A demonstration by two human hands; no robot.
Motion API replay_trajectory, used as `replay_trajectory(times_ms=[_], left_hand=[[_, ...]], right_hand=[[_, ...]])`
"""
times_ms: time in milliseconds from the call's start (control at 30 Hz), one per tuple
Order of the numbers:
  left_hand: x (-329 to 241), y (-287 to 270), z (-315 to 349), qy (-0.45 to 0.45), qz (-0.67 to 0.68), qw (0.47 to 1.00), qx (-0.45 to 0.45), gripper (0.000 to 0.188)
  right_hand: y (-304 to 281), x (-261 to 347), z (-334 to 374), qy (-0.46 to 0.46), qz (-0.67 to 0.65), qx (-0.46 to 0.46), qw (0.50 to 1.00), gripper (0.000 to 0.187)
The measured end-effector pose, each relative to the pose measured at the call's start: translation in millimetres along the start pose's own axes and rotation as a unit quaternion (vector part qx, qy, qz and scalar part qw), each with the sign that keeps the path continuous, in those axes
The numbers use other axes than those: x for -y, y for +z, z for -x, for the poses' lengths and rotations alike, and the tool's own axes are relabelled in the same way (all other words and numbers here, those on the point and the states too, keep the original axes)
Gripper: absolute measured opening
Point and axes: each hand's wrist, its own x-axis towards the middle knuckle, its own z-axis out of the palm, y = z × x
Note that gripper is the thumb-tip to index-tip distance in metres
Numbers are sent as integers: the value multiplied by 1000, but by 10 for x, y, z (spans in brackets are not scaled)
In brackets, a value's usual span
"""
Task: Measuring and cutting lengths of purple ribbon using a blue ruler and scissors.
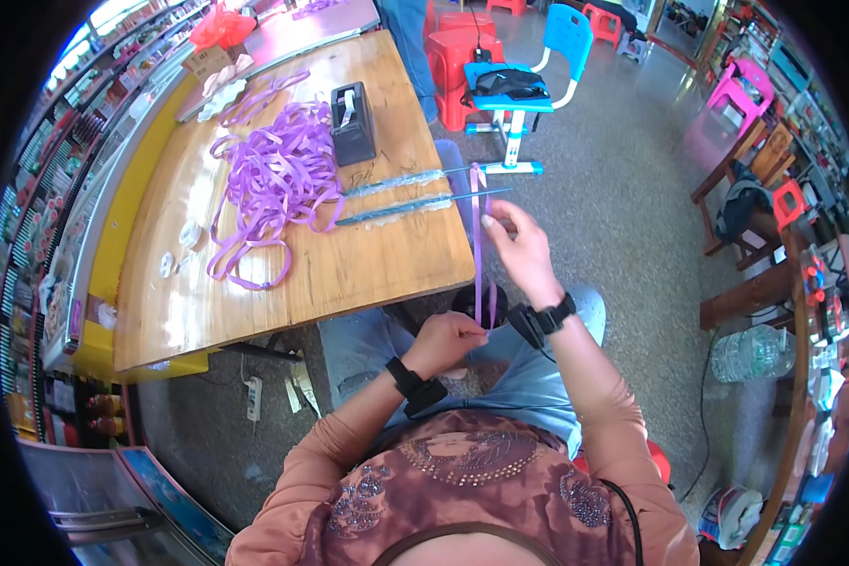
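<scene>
A narrow purple ribbon (pixel 477 259) hangs around two thin blue rods, the far one (pixel 407 178) and the near one (pixel 424 204), whose tips stick out past the table's right edge. My left hand (pixel 448 341) is closed in a pinch at the ribbon's lower end, above my lap. Higher up and to the right, my right hand (pixel 522 247) has thumb and forefinger pinched at another stretch of the ribbon, close to the near rod's tip. Clear tape holds both rods to the tabletop. On the table lies a tangled heap of purple ribbon loops (pixel 278 165).
A black tape dispenser (pixel 353 127) stands on the wooden table (pixel 377 259) beside the heap. White tape rolls (pixel 190 234) lie at its left. Beyond the table are a blue chair (pixel 509 85) and red stools (pixel 455 71). Store shelves (pixel 42 217) line the left side.
</scene>
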Motion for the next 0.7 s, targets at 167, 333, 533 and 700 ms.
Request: replay_trajectory(times_ms=[167, 333, 533, 700], left_hand=[[-2, -13, 33, 0, -6, 1000, -6, 16], [-41, -12, -4, -8, -3, 1000, 4, 17], [-222, -41, -100, -35, 63, 997, 30, 23], [-165, 41, -189, 45, 2, 994, -104, 48]], right_hand=[[259, 83, -345, 25, -11, -30, 999, 25], [198, -241, -574, 89, -247, -46, 964, 23], [-305, -277, -661, 137, -387, -80, 909, 24], [-699, 1, -255, 160, -334, 46, 928, 23]])
